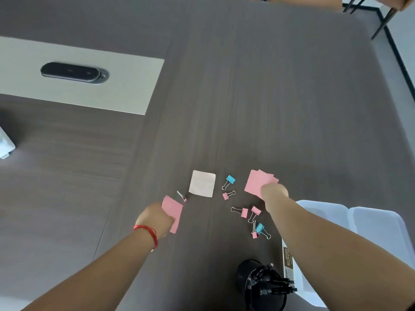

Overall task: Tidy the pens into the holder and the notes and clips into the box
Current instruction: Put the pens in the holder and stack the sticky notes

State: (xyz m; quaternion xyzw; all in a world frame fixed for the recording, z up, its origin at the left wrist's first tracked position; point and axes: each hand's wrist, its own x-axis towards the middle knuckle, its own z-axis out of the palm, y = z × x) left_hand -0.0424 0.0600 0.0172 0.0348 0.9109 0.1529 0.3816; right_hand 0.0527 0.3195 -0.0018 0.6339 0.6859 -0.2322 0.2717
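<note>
Desk [247,97] of dark wood grain fills the view, with a pale inset panel at far left carrying a black oval cable port [70,72]. The left hand [155,217], a red string bracelet [148,232] at its wrist, reaches forward with the forearm low over the desk and its fingers closed on one pink sticky note [174,212]. Just beyond that note lies a small pink binder clip [181,195]. Next to it a cream sticky note pad [202,183] lies flat. Right of the pad, six more binder clips are scattered on the desk: a blue one [229,181] and a pink one [227,195] nearest the pad, two pink ones [243,212] [255,212] below them, then a blue one [260,228] touching a small pink one [254,234]. That makes seven clips, two blue and five pink. The right hand [274,191] stretches past them, gripping a fanned stack of pink sticky notes [257,181]; how many sheets cannot be told. At the bottom stands a black pen holder [253,279] with dark pens [280,286] in it. Under the right forearm the open translucent box [370,223] sits at the desk's right edge.
</note>
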